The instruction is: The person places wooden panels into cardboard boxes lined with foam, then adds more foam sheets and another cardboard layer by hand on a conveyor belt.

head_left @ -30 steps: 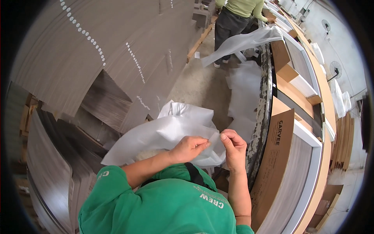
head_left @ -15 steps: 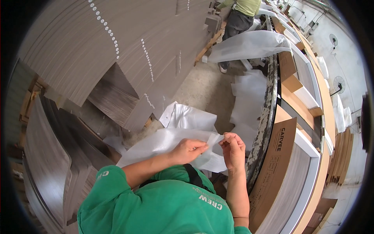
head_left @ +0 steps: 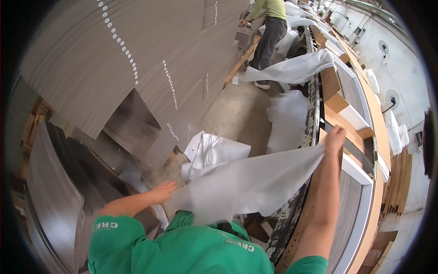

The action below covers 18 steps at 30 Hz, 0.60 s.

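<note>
A thin, translucent white foam sheet (head_left: 255, 180) stretches across in front of me, blurred along its lower edge. My right hand (head_left: 335, 137) is closed on its upper right corner, raised over the workbench edge. At the sheet's left end is my left hand (head_left: 163, 192), its fingers stretched toward the sheet and somewhat blurred. Beneath the right arm, a printed brown carton panel (head_left: 299, 228) stands along the bench beside a white-framed grey wood-grain panel (head_left: 349, 187).
Tall stacks of grey boards (head_left: 150, 41) rise on the left, with loose dark panels (head_left: 54, 182) nearer. Crumpled white foam (head_left: 219, 148) lies on the floor (head_left: 228, 109). A worn black bench rail (head_left: 312, 107) runs along the right. A co-worker (head_left: 271, 32) stands farther off.
My hands have moved apart: the right one up and right with the foam sheet's corner, the left one down and left. The sheet is now spread wide. The co-worker has shifted left.
</note>
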Each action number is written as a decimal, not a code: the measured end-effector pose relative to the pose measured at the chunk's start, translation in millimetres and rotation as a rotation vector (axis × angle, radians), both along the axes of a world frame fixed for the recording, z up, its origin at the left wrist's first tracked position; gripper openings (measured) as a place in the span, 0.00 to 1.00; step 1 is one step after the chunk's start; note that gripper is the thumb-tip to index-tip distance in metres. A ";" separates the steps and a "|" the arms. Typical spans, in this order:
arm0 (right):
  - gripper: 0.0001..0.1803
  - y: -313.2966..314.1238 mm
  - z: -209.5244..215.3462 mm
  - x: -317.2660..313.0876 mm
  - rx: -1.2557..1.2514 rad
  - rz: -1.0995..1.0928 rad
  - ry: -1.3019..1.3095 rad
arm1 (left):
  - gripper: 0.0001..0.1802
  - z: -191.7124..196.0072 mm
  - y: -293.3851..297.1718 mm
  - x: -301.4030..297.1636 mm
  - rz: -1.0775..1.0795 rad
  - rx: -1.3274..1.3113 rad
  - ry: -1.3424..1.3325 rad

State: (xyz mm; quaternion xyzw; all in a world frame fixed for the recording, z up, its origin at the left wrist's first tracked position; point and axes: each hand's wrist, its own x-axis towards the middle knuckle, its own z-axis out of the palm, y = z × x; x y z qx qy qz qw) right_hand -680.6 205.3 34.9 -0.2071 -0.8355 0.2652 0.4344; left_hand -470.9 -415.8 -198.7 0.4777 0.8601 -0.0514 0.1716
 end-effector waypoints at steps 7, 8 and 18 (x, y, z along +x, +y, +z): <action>0.12 224.6 160.6 76.6 0.572 -0.357 -0.132 | 0.16 -169.6 -158.8 92.4 0.546 -1.736 -0.591; 0.13 242.4 187.3 109.9 0.561 -0.417 -0.083 | 0.16 -160.1 -150.5 76.7 0.636 -1.502 -0.640; 0.14 101.1 236.0 266.4 0.005 -0.182 0.207 | 0.15 250.9 92.3 -167.5 0.575 1.055 -1.278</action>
